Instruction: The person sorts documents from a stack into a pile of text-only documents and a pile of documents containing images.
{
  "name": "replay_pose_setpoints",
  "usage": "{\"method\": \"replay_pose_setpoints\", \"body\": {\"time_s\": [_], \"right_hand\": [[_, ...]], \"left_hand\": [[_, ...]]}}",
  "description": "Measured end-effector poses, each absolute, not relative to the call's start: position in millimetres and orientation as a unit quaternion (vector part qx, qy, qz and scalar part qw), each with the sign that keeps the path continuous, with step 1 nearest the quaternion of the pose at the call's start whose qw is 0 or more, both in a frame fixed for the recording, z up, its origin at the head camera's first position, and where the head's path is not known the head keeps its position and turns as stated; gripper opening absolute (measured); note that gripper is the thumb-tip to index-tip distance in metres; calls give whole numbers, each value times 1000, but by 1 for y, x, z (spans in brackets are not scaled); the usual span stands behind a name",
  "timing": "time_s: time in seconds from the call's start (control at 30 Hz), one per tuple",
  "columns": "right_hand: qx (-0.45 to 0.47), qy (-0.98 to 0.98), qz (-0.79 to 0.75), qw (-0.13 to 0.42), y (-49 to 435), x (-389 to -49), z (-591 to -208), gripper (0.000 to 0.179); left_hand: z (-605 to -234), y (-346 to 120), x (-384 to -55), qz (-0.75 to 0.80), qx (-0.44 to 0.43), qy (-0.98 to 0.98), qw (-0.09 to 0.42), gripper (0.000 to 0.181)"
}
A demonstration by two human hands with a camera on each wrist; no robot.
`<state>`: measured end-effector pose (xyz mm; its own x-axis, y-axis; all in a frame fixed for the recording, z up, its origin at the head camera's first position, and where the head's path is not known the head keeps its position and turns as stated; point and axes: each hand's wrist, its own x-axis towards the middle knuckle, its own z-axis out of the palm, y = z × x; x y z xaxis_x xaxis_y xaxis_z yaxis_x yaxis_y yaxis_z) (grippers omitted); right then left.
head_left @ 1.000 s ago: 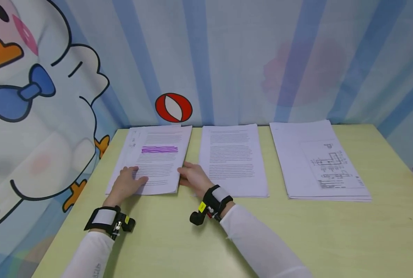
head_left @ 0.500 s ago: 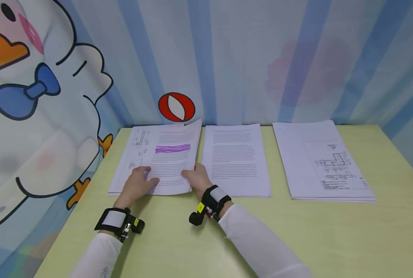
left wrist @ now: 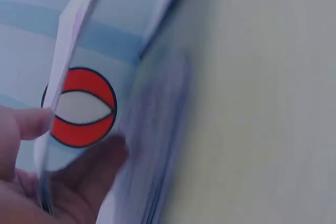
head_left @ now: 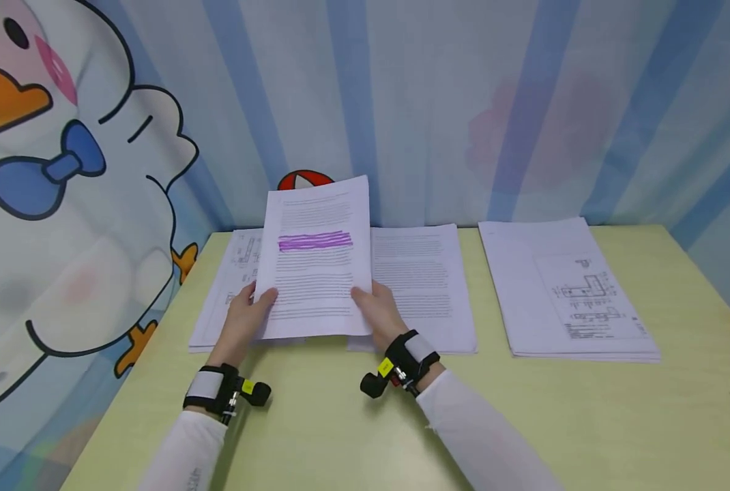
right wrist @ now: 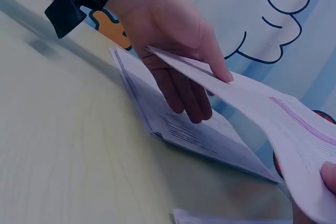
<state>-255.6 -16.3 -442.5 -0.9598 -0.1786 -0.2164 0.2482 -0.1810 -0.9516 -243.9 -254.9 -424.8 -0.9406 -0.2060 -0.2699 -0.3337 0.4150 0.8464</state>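
My two hands hold up a thin stack of printed paper [head_left: 312, 279] with purple marker strokes across its top page. The left hand [head_left: 242, 320] grips its left edge, thumb on top. In the right wrist view that left hand [right wrist: 173, 35] has its other fingers below the paper, spread away from the underside. At the opposite edge, my right hand [head_left: 380, 310] pinches the paper, thumb on the front. Beneath and behind it lies the left pile [head_left: 217, 320] with line drawings on its top page, partly hidden. The raised paper also overlaps the middle pile [head_left: 423, 293] of text pages.
A third pile [head_left: 561, 293], topped by a technical drawing, lies at the right on the pale wooden table [head_left: 316, 423]. Behind the table hangs a striped blue curtain [head_left: 426, 102] with a cartoon duck [head_left: 95, 259] at the left.
The purple-marked paper has been slid right off the left pile, then raised and tilted up. My right hand has moved right with it, the left hand slightly right, uncovering the drawings below.
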Motion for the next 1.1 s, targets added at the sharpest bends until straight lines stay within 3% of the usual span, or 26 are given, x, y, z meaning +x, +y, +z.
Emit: {"method": "replay_pose_setpoints", "body": {"time_s": [0.27,0.53,0.7,1.1], "right_hand": [[51,673,-730,108,28,-258,-431,33],[34,723,-685,78,84,-262,-428,37],[39,762,-641,79,113,-260,-431,40],[15,870,-486,87,160,-261,-445,53]], "left_hand": [[-429,-225,-243,713,-114,683,112,45],[-421,-176,-245,672,-41,731,110,40],[-423,-155,-248,669,-7,732,134,41],[-444,-135,-253,575,-13,803,157,36]]}}
